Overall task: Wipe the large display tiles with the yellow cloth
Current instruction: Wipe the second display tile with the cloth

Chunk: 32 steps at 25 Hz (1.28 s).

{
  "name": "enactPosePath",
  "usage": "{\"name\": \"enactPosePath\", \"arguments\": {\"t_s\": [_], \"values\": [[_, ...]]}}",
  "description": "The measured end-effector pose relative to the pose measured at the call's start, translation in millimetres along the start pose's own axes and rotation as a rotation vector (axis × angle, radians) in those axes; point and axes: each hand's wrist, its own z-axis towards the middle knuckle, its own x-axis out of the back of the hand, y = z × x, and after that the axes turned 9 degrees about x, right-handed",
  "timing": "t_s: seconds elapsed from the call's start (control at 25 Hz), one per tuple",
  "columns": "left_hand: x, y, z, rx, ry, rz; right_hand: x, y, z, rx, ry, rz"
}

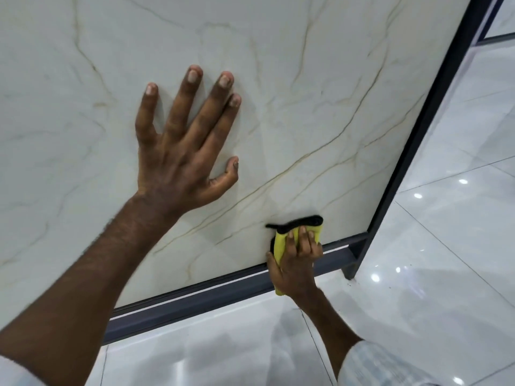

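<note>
A large white display tile (292, 79) with thin gold-brown veins stands upright and fills most of the view. My left hand (181, 151) lies flat on it with fingers spread, pressing its middle. My right hand (295, 263) grips a bunched yellow cloth (281, 240) with a black edge and holds it against the tile's lower right corner, just above the bottom frame.
A dark grey metal frame (418, 140) runs along the tile's right side and a rail (195, 302) along its bottom. Glossy white floor tiles (446, 274) with light reflections spread out below and to the right.
</note>
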Motion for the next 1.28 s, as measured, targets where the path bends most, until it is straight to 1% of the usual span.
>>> {"name": "enactPosePath", "arguments": {"t_s": [0.08,0.16,0.24,0.32,0.4,0.52,0.64,0.72,0.8,0.92,1.0,1.04,1.12,1.2,1.28], "values": [[3.9,1.5,-0.7,0.044,-0.016,-0.044,22.8,-7.2,57.8,0.051,0.09,0.07],[11.1,15.6,1.1,0.088,-0.042,-0.135,53.9,-9.1,130.2,0.07,0.191,0.099],[13.4,38.7,7.0,0.052,-0.056,-0.216,76.8,-2.8,177.1,0.09,0.259,0.083],[5.2,59.8,9.1,0.02,-0.064,-0.192,78.3,11.9,175.4,0.122,0.285,0.027],[-8.0,72.9,5.5,0.054,-0.06,-0.105,57.2,33.0,137.3,0.116,0.286,-0.048],[-22.6,80.2,-0.1,0.086,-0.019,-0.073,24.0,59.0,66.4,0.048,0.205,-0.096],[-26.7,78.4,-0.7,0.08,0.009,-0.076,17.2,70.5,24.1,0.047,0.109,-0.086],[-26.2,78.6,-1.3,0.086,0.015,-0.07,21.3,65.3,33.9,0.007,0.118,-0.035],[-23.0,81.2,-1.2,0.079,0.016,-0.079,39.6,53.2,80.8,-0.021,0.162,0.043],[-16.2,77.8,2.9,0.066,-0.01,-0.084,89.4,40.6,184.4,0.065,0.264,0.046],[-3.0,76.0,6.0,0.1,-0.042,-0.173,119.8,39.0,238.9,0.094,0.292,0.006],[5.6,74.6,12.5,0.129,-0.036,-0.224,124.7,41.2,250.2,0.098,0.304,-0.014],[24.1,62.0,51.5,0.162,0.043,-0.278,119.3,45.7,238.2,0.136,0.294,-0.057],[35.4,37.0,111.0,0.158,0.145,-0.245,102.8,50.5,189.4,0.189,0.217,-0.098],[37.8,8.3,162.4,0.146,0.192,-0.19,97.1,52.8,157.0,0.202,0.145,-0.105]]}}
